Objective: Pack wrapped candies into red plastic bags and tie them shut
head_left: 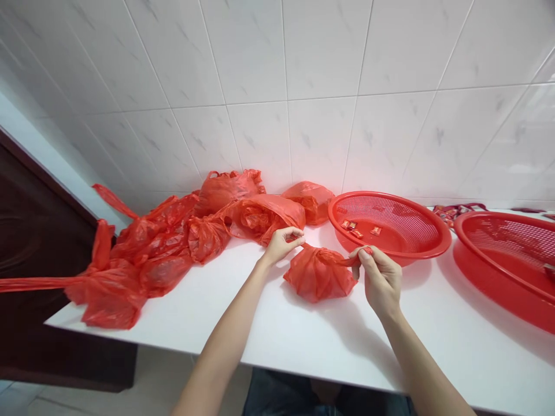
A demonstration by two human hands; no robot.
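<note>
A filled red plastic bag [321, 278] sits in front of me on the white table, its top gathered and twisted. My left hand [284, 245] pinches one end of the bag's top at its left side. On the other side, my right hand [380, 276] is closed round the other twisted handle, with a bit of red plastic poking out above the thumb. Both handles are stretched outward between my hands. What the bag contains is hidden by the plastic.
Several filled red bags [167, 245] lie along the left and back of the white table [269, 329]. A red basket [390, 199] with several small wrapped pieces [358, 234] stands behind my right hand. Another red basket [498, 277] is farther right. A tiled wall [321, 138] rises behind.
</note>
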